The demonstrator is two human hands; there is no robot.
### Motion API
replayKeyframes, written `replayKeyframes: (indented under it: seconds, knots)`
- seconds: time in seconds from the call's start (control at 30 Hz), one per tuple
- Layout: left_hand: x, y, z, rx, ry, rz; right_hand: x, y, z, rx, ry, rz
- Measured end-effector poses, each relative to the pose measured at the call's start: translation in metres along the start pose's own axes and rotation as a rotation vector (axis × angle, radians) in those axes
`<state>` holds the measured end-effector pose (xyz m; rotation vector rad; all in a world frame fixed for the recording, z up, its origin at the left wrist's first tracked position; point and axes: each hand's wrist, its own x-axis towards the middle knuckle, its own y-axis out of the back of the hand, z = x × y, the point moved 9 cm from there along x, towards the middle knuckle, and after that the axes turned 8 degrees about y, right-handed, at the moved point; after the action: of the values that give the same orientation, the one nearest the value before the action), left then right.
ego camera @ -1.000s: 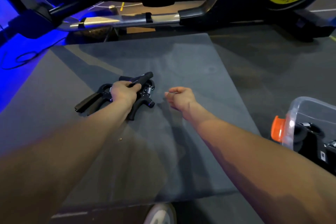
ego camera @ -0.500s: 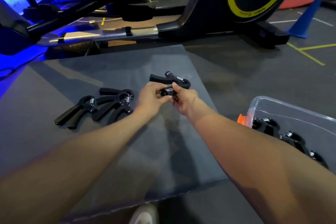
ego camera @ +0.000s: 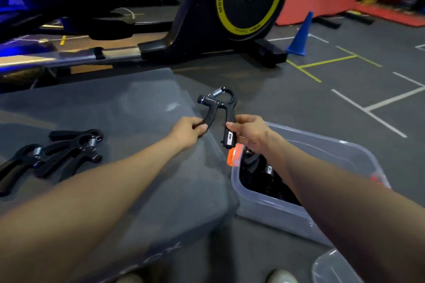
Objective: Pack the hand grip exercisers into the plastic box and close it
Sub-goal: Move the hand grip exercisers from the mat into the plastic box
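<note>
Black hand grip exerciser (ego camera: 218, 108) is held up over the right edge of the grey platform (ego camera: 138, 103), spring end away from the person. Left hand (ego camera: 187, 132) pinches the left handle, right hand (ego camera: 249, 132) grips the right handle. Clear plastic box (ego camera: 340, 151) sits open on the floor just beside that edge, dark exercisers inside. Spare exercisers (ego camera: 57, 151) lie near the platform's left edge.

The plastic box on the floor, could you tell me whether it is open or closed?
Open: the plastic box has no lid on, and black grip exercisers show inside.
</note>
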<state>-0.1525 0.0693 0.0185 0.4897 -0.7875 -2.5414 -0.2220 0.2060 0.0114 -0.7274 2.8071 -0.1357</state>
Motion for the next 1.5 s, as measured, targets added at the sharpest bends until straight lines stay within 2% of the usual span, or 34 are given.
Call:
replayKeyframes:
  seconds: [0.13,0.23,0.37,0.57,0.7,0.8,1.07,1.37,1.5]
  knots:
    - [0.0,-0.052,0.021,-0.238,0.039,-0.09,-0.012,0.058,-0.014,-0.135,0.116,0.115]
    - [0.0,-0.096,0.039,-0.307,0.049,-0.148,-0.023,0.099,-0.023,-0.281,0.181,0.207]
    - [-0.001,-0.151,0.068,-0.326,0.023,-0.231,-0.034,0.16,-0.021,-0.31,0.14,0.343]
    - [-0.009,-0.228,0.1,-0.046,-0.085,-0.322,-0.045,0.249,0.0,-0.359,0.075,0.482]
    - [-0.005,-0.268,0.104,0.333,-0.223,-0.303,-0.055,0.3,0.027,-0.461,-0.072,0.533]
    - [-0.004,-0.295,0.105,0.462,-0.312,-0.339,-0.065,0.326,0.046,-0.517,-0.173,0.54]
    - [0.0,-0.344,0.07,0.773,-0.301,-0.486,-0.062,0.353,0.096,-0.657,-0.315,0.602]
    - [0.007,-0.357,0.049,0.736,-0.25,-0.512,-0.043,0.359,0.133,-0.693,-0.31,0.524]
    - [0.005,-0.356,0.05,0.743,-0.263,-0.52,-0.038,0.353,0.141,-0.767,-0.329,0.408]
